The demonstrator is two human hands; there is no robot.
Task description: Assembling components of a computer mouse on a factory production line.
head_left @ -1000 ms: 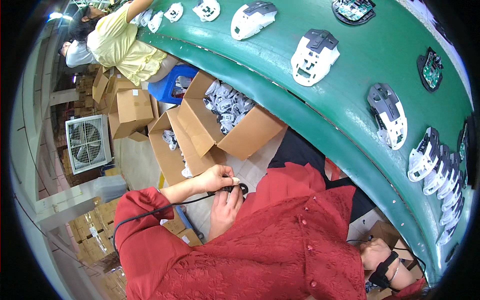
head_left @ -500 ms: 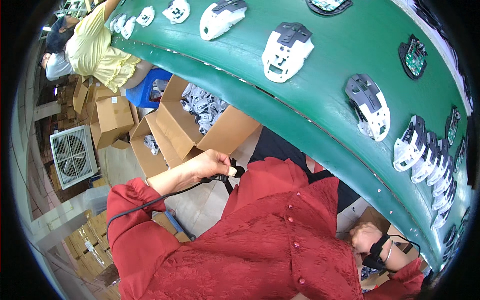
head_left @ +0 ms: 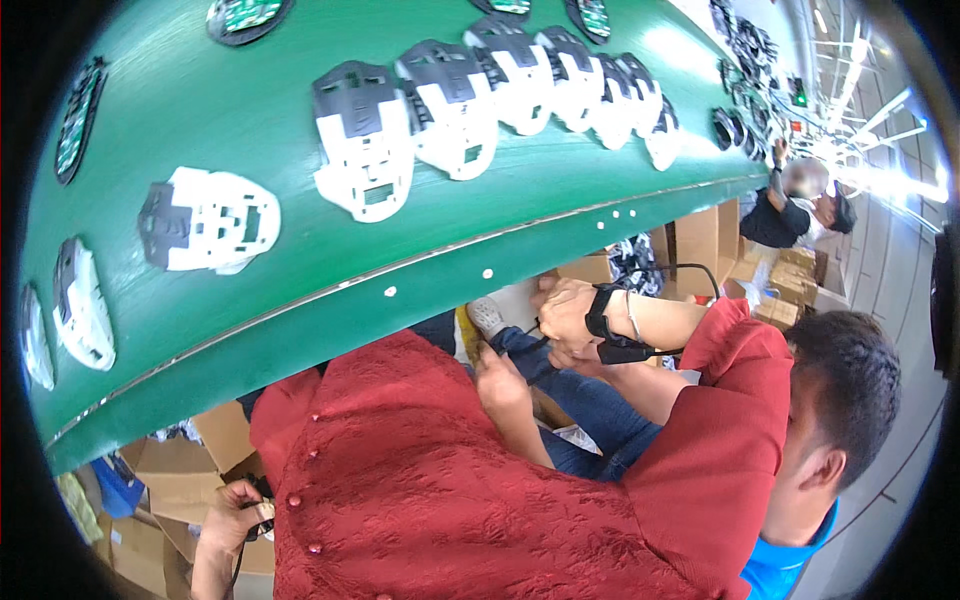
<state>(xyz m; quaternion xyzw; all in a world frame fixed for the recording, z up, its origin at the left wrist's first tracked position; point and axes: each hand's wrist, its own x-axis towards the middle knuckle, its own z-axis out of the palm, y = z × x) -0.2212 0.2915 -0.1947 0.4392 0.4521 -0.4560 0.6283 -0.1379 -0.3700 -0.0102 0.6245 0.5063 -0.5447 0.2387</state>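
Note:
My left hand (head_left: 233, 515) is low at the left, beside my red shirt (head_left: 450, 500), closed around a small black part with a thin black cable hanging from it. My right hand (head_left: 565, 310), with a black strap on its wrist, reaches under the edge of the green conveyor belt (head_left: 300, 290) with curled fingers, next to a white piece (head_left: 497, 312) and a black cable; what it grips is hidden. A second bare hand (head_left: 500, 385) lies just below it, over blue jeans; I cannot tell whose it is.
White and black mouse shells (head_left: 365, 150) and green circuit boards (head_left: 80, 120) ride on the belt. Cardboard boxes (head_left: 225, 435) stand under it. A person in a blue top (head_left: 840, 400) sits close at my right; another in black (head_left: 790, 205) works farther along.
The view has swung right along the belt. My left hand, still holding the black part, now sits at the lower left edge; my strapped right hand has come up under the belt's edge.

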